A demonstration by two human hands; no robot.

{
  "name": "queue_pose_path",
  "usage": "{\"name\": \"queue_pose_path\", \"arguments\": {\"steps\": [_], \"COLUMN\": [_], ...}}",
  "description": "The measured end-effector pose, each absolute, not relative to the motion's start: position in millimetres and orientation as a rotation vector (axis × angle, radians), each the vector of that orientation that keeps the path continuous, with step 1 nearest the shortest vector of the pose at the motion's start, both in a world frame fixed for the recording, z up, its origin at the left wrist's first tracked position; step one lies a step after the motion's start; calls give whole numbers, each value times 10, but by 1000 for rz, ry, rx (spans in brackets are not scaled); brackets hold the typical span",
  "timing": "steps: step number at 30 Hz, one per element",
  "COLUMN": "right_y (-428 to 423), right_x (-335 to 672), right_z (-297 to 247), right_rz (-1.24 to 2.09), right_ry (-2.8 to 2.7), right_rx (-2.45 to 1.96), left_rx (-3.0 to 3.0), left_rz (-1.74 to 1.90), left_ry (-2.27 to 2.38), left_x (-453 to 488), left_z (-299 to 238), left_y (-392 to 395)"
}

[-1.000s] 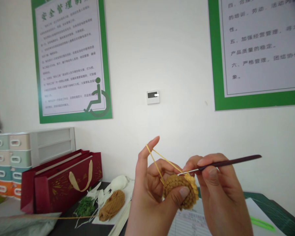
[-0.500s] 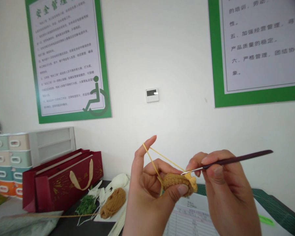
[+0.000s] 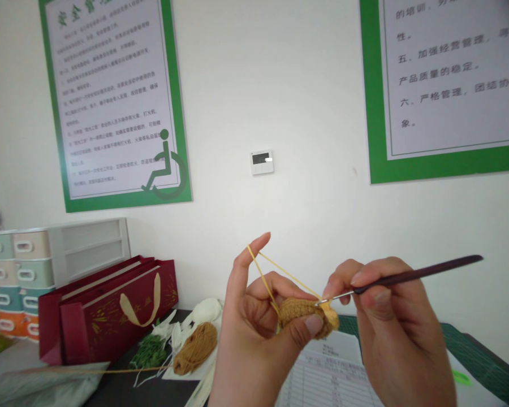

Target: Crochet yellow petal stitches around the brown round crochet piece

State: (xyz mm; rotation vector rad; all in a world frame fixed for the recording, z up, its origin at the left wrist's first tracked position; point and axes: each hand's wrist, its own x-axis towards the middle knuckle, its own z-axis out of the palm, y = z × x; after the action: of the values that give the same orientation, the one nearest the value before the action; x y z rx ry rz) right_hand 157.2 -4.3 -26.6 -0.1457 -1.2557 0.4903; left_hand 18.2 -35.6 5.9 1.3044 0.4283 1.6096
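Note:
My left hand [image 3: 258,333] pinches a small brown crocheted piece [image 3: 299,311] between thumb and fingers. Yellow yarn [image 3: 289,273] loops over its raised index finger and runs down to the edge of the piece. Pale yellow stitches [image 3: 331,317] show at the right end of the work. In my right hand [image 3: 390,316] is a crochet hook [image 3: 419,273] with a dark handle, held like a pen and slanting up to the right. Its metal tip meets the top edge of the piece, beside the yellow stitches.
A printed sheet [image 3: 322,376] and a green cutting mat [image 3: 466,350] lie below my hands. To the left are a brown yarn skein [image 3: 195,347], green yarn [image 3: 150,351], a dark red gift bag [image 3: 119,316] and small drawers [image 3: 19,277]. Posters hang on the wall.
My right hand and the hook have shifted slightly to the right, and the hook's tip has moved right along the top edge. My left hand keeps nearly the same pose.

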Motion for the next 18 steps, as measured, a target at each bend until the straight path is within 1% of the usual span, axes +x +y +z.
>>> {"name": "queue_pose_path", "arguments": {"steps": [8,14,18], "right_y": [-102,-131,-145], "right_x": [1553,1529,1530], "right_z": [-211,-171,-160], "right_rz": [349,343,256], "right_ry": [-1311,-1328,-1342], "right_rx": [-125,-107,-125], "left_rx": [1285,1292,1298], "left_rz": [1632,1644,1670], "left_ry": [426,452,485], "left_x": [191,200,206], "left_z": [67,70,63], "left_y": [-372,-382,-378]}}
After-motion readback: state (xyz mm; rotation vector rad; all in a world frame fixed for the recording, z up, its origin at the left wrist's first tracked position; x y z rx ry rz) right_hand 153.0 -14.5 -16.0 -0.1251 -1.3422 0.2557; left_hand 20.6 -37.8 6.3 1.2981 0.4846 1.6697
